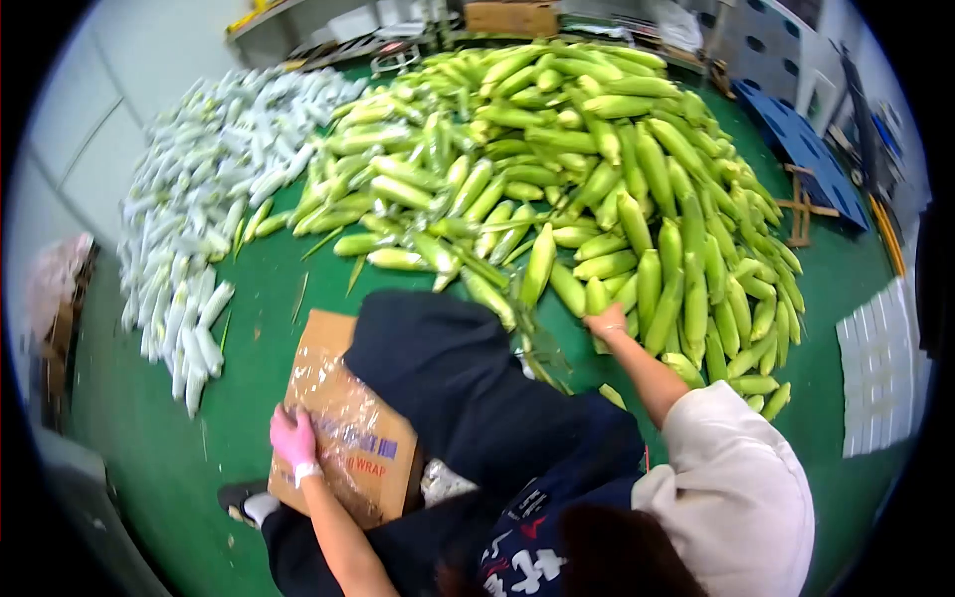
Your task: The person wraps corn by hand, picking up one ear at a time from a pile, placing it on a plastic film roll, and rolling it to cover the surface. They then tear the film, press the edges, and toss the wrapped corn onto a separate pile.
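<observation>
My left hand [292, 436], in a pink glove, lies on the left edge of a cardboard box [343, 398]. Its fingers look extended, with no object visible in them. Clear plastic film [343, 433] covers the box's top, and printed letters ending in "WRAP" show through. Over at the corn pile, my right hand [607, 320] is closed around the lower end of a green ear of corn [596, 296] in its husk. Part of that ear is hidden by the fingers. More husked ears [668, 298] lie directly beside this hand.
A large heap of green corn [557, 139] spreads over the green floor [264, 298]. Many pale, wrapped-looking ears [214, 179] are piled to the left. Loose husk leaves [542, 343] lie by my knee. A blue panel [801, 149] leans at right, near a white corrugated sheet [880, 368].
</observation>
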### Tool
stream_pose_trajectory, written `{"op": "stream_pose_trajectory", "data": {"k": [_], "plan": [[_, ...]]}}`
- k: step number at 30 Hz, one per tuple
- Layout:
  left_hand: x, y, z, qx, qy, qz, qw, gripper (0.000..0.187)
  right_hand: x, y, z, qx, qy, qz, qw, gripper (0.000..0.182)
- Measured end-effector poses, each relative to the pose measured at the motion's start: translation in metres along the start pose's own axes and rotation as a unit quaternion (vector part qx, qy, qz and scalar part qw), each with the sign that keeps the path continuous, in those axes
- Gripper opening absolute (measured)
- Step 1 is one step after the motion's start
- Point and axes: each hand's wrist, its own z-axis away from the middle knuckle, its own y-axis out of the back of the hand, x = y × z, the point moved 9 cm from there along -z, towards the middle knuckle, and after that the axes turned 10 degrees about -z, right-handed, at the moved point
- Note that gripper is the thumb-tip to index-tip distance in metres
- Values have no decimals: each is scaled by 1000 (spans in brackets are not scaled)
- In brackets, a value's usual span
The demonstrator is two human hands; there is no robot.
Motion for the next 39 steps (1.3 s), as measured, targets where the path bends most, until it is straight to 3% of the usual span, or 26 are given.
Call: {"op": "stream_pose_trajectory", "data": {"k": [2,7,10,11,12,14,16,18,19,21,22,24,26,27,28,32,33,34,35,36,38,39], "plan": [[11,8,0,2,5,-32,999,49,4,19,26,-15,-1,-8,1000,101],[25,15,13,5,30,-80,996,59,-16,68,71,7,211,-174,962,64],[68,29,37,-20,27,-77,996,68,-109,116,127,53,338,-190,920,60],[88,36,49,-35,11,-82,996,65,-151,125,148,26,385,-181,905,59],[108,40,60,-51,-3,-86,995,61,-190,133,172,31,459,-171,871,58],[139,28,91,-105,-51,29,993,59,-262,124,232,-29,507,-267,819,62],[181,37,120,-94,-116,169,974,50,-324,84,292,-148,564,-249,773,66],[205,66,138,-133,-109,310,935,41,-379,31,384,-225,748,-125,612,67],[200,78,148,-131,-83,302,941,41,-388,-11,404,-312,746,-102,580,65],[140,109,168,-24,154,244,957,42,-388,-99,437,-440,745,-58,498,64],[101,118,186,25,263,169,950,42,-383,-134,455,-477,751,-39,454,64],[53,138,204,34,382,1,923,47,-375,-183,490,-560,730,-36,390,64],[48,132,192,-28,375,5,927,53,-360,-218,508,-576,727,-37,371,64],[49,111,188,-113,341,3,933,58,-353,-229,513,-581,729,-36,361,64],[54,100,175,-185,303,-84,931,50,-350,-234,515,-580,731,-39,358,64],[30,83,176,-182,300,-38,936,26,-320,-249,494,-607,703,-5,370,66],[21,85,188,-127,318,41,939,26,-315,-245,489,-600,710,33,368,66],[6,65,221,-171,429,289,838,26,-308,-241,484,-593,714,73,365,66],[8,81,233,-135,462,476,736,26,-298,-238,478,-584,724,126,345,68],[18,98,235,-93,469,641,601,27,-301,-235,478,-580,725,124,350,68],[40,118,215,34,429,688,584,24,-291,-229,481,-599,730,158,289,69],[47,121,202,83,463,641,607,23,-292,-236,485,-620,715,179,268,71]]}}
